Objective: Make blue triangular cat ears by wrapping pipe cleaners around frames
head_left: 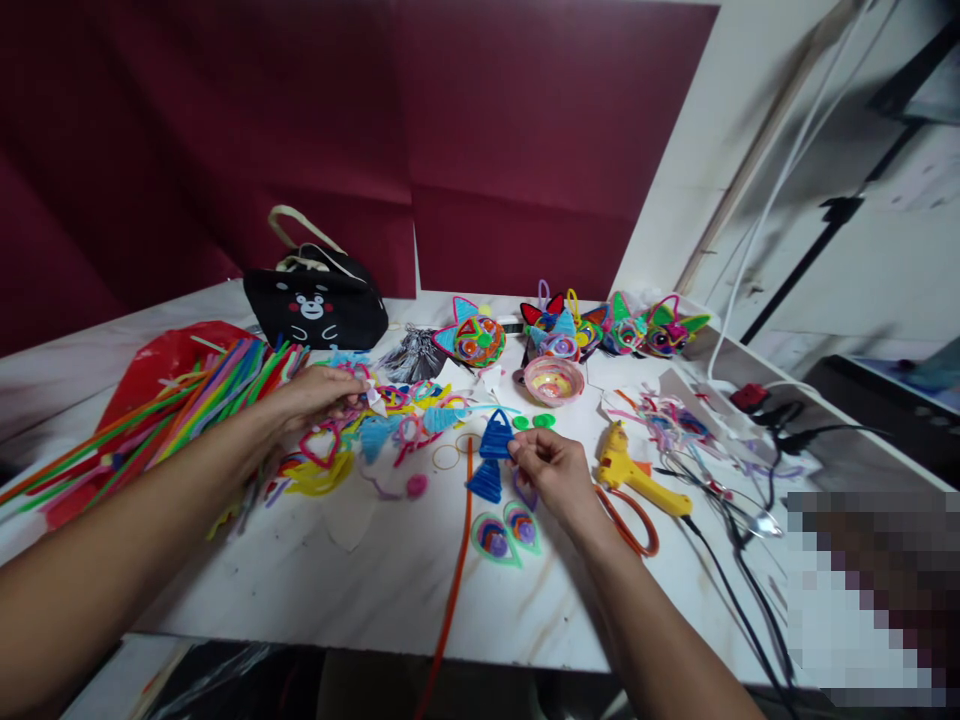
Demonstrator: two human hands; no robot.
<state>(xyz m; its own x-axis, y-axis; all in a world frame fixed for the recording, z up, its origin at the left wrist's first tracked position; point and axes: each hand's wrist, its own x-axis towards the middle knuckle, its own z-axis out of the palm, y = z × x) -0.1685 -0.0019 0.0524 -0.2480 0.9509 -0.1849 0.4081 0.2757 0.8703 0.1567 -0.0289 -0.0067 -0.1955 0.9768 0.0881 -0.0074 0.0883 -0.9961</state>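
My right hand is closed in a pinch on the edge of a blue pipe-cleaner triangle. A second blue triangle lies just below it on the table. Nearer to me are two teardrop eye shapes with green outlines and purple centres. My left hand reaches over the heap of coloured pipe-cleaner pieces, fingertips pinched at a small white scrap. An orange pipe cleaner runs from mid-table over the front edge. Two green coils sit beyond my right hand.
A yellow glue gun with its cable lies at right, near an orange loop. Long pipe cleaners rest on red plastic at left. Behind stand a black bag, a bowl and several colourful cat-like heads.
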